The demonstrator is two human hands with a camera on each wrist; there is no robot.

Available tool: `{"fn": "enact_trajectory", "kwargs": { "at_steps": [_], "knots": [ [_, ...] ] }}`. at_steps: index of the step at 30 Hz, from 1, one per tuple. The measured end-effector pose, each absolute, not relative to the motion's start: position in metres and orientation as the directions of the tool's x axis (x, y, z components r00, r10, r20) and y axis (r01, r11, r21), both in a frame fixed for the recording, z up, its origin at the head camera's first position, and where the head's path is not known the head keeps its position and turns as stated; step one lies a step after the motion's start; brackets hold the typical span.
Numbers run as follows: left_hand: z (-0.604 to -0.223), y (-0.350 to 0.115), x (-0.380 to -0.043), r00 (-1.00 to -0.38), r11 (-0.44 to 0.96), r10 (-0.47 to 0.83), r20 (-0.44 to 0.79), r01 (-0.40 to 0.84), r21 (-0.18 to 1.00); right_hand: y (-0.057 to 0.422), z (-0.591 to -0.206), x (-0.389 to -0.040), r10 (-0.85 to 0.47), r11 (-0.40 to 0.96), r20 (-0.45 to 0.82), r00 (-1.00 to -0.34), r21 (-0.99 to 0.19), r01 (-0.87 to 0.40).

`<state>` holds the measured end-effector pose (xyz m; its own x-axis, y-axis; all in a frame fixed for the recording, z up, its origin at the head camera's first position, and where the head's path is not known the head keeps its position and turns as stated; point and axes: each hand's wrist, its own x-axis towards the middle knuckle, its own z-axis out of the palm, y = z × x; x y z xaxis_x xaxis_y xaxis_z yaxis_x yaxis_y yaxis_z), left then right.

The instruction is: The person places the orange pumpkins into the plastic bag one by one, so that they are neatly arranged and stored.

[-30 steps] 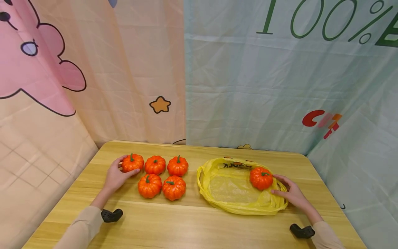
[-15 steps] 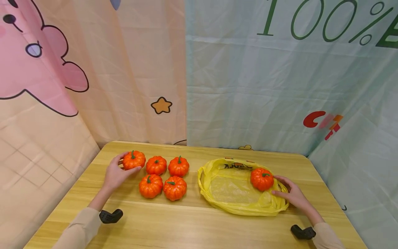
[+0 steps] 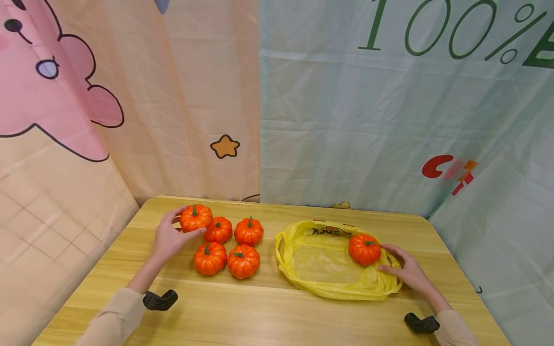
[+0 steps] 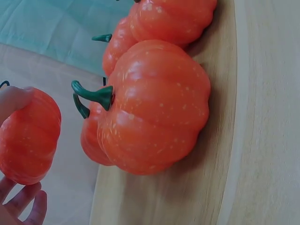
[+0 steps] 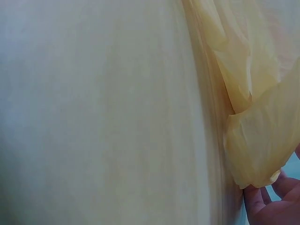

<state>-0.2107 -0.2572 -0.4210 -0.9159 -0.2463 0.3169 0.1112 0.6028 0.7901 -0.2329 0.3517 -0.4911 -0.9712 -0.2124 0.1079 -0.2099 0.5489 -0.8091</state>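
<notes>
Since a second ago the left hand (image 3: 169, 238) has shifted its pumpkin (image 3: 196, 218) up and a bit toward the table's (image 3: 277, 317) right edge, fingers and thumb curled round it, off the surface. Six pumpkins total, btw: that one, four more (image 3: 243, 262) bunched near the back left corner, and a single one (image 3: 364, 249) inside the one yellow bag (image 3: 337, 290), nearer the right edge. Right hand's (image 3: 407, 269) half open at the bag's rim; can't tell if it's gripping.
</notes>
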Motion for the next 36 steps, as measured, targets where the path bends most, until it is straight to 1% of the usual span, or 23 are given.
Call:
{"fn": "enact_trajectory", "kwargs": {
  "at_steps": [11,16,20,28,36],
  "knots": [
    [-0.412,-0.233,-0.216,-0.919,0.599,-0.198,0.340,0.161,0.784,0.352,-0.491,-0.233,-0.208,0.550,0.116,-0.971,-0.807,-0.214],
    [-0.407,-0.219,-0.219,-0.931,0.573,-0.173,0.321,0.170,0.802,0.351,-0.492,-0.232,-0.220,0.550,0.141,-0.965,-0.799,-0.242],
    [-0.403,-0.208,-0.221,-0.940,0.552,-0.156,0.303,0.171,0.816,0.352,-0.492,-0.232,-0.216,0.552,0.143,-0.966,-0.798,-0.242],
    [-0.398,-0.186,-0.224,-0.944,0.528,-0.118,0.307,0.202,0.825,0.352,-0.491,-0.233,-0.215,0.555,0.134,-0.967,-0.799,-0.234],
    [-0.391,-0.161,-0.228,-0.957,0.458,-0.091,0.274,0.204,0.865,0.351,-0.490,-0.232,-0.210,0.559,0.133,-0.969,-0.796,-0.230]
  ]
}}
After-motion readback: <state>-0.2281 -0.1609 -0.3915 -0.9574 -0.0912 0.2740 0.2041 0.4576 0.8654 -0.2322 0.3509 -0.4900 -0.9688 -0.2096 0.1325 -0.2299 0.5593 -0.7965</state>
